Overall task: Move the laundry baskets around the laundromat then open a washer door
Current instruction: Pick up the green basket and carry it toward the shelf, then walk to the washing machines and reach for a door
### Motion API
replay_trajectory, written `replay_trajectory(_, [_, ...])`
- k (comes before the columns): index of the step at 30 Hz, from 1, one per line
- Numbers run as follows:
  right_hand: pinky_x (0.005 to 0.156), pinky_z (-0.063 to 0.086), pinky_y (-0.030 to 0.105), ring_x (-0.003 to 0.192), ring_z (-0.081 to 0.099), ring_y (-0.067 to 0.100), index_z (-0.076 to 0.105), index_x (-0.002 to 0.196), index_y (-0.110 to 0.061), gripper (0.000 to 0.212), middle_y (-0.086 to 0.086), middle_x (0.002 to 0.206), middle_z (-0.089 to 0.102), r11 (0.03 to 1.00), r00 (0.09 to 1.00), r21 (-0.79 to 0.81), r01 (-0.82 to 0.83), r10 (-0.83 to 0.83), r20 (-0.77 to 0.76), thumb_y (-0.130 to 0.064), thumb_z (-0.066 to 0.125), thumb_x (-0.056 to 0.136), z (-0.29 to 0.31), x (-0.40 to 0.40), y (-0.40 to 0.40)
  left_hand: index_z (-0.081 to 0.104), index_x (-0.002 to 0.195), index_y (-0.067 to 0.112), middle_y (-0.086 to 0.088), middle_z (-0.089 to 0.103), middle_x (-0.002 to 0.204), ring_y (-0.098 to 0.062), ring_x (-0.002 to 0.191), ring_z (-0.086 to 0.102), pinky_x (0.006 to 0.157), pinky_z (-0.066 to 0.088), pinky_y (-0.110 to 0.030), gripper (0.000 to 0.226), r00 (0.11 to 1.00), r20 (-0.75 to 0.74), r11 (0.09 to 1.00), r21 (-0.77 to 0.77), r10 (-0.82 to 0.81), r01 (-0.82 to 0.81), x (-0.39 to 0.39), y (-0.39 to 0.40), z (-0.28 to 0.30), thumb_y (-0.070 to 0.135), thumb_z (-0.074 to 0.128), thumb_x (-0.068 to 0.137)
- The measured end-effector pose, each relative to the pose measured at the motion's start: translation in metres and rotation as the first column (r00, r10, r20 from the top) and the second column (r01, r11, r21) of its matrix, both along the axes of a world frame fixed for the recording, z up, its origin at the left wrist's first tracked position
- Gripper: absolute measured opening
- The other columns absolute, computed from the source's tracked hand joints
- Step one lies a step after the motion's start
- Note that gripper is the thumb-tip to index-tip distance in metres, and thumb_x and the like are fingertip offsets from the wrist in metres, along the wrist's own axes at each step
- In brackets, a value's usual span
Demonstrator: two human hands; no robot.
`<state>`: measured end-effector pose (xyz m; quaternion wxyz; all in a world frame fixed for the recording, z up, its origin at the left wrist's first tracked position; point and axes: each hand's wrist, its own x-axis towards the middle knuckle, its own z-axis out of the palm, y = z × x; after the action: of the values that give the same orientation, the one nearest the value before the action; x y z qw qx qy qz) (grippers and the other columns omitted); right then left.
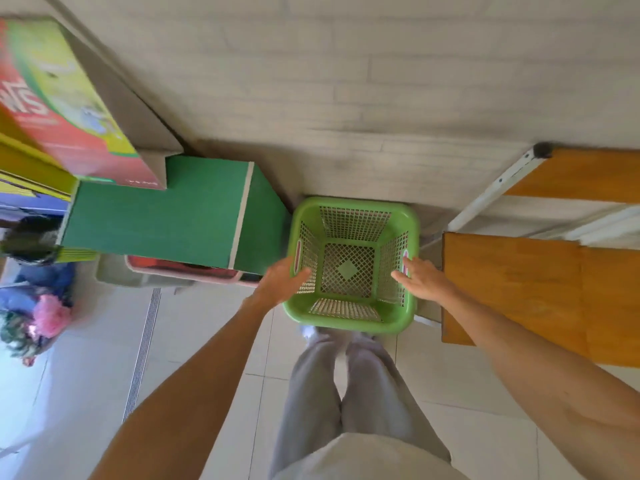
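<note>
An empty green mesh laundry basket (351, 320) stands on the tiled floor against the wall, right in front of my feet. My left hand (282, 280) hovers at its left rim, fingers spread over the edge beside the left handle slot. At the right rim, my right hand (424, 278) has its fingers extended toward the right handle slot. Neither hand grips the basket. No washer is in view.
A green cardboard box (166, 216) lies left of the basket, over a pink-rimmed basket (194, 275). A red and green carton (59, 98) sits above it. A wooden table with white legs (512, 292) stands close on the right. Colourful clothes (38, 320) pile at far left.
</note>
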<state>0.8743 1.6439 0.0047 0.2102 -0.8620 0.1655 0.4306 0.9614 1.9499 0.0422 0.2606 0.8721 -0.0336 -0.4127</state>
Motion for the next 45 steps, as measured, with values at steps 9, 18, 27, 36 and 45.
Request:
replay_trajectory(9, [0.110,0.034,0.059,0.138,0.036,0.041,0.034,0.147,-0.014,0.104,0.017,0.149,0.041,0.989,0.973,-0.143,-0.034,0.066,0.220,-0.086,0.009,0.077,0.119,0.006,0.003,0.027,0.156,0.011,-0.015,0.030,0.162,-0.032,0.149,0.027,0.121,0.026,-0.052,0.083,0.948,0.295,0.987,0.142,-0.119,0.079,0.017,0.037,0.106,0.061,0.046,0.094])
replay_trajectory(18, [0.111,0.026,0.061,0.144,0.023,0.039,0.027,0.151,-0.018,0.098,0.009,0.159,0.028,0.928,0.882,-0.365,0.068,0.115,0.457,-0.084,0.011,0.080,0.287,-0.041,0.030,0.026,0.156,0.016,-0.014,0.026,0.163,-0.033,0.151,0.020,0.120,0.023,-0.056,0.088,0.741,0.576,0.933,0.301,-0.345,0.200,-0.012,0.108,0.250,0.071,0.039,0.088])
replay_trajectory(27, [0.109,0.029,0.057,0.142,0.029,0.032,0.033,0.148,-0.019,0.080,0.005,0.156,0.034,0.881,0.726,-0.424,0.210,0.150,0.671,-0.073,0.019,0.090,0.482,-0.101,0.053,0.016,0.160,0.022,-0.009,0.011,0.168,-0.031,0.155,0.010,0.123,0.015,-0.052,0.081,0.545,0.760,0.932,0.336,-0.354,0.136,-0.059,0.125,0.430,0.066,0.038,0.095])
replay_trajectory(36, [0.109,0.026,0.054,0.143,0.029,0.030,0.033,0.149,-0.021,0.076,0.002,0.156,0.035,0.860,0.604,-0.411,0.303,0.160,0.780,-0.070,0.024,0.092,0.574,-0.154,0.036,0.020,0.158,0.022,-0.007,0.017,0.167,-0.028,0.153,0.014,0.121,0.020,-0.049,0.082,0.369,0.865,0.941,0.311,-0.339,0.136,-0.093,0.094,0.522,0.068,0.040,0.093])
replay_trajectory(45, [0.113,0.022,0.056,0.146,0.023,0.031,0.024,0.154,-0.022,0.083,0.002,0.161,0.026,0.813,0.635,-0.370,0.448,0.002,0.772,-0.075,0.022,0.089,0.549,-0.258,-0.073,0.023,0.157,0.021,-0.006,0.023,0.164,-0.027,0.150,0.021,0.117,0.028,-0.047,0.078,0.344,0.816,0.882,0.393,-0.465,0.260,-0.130,-0.013,0.498,0.064,0.039,0.095])
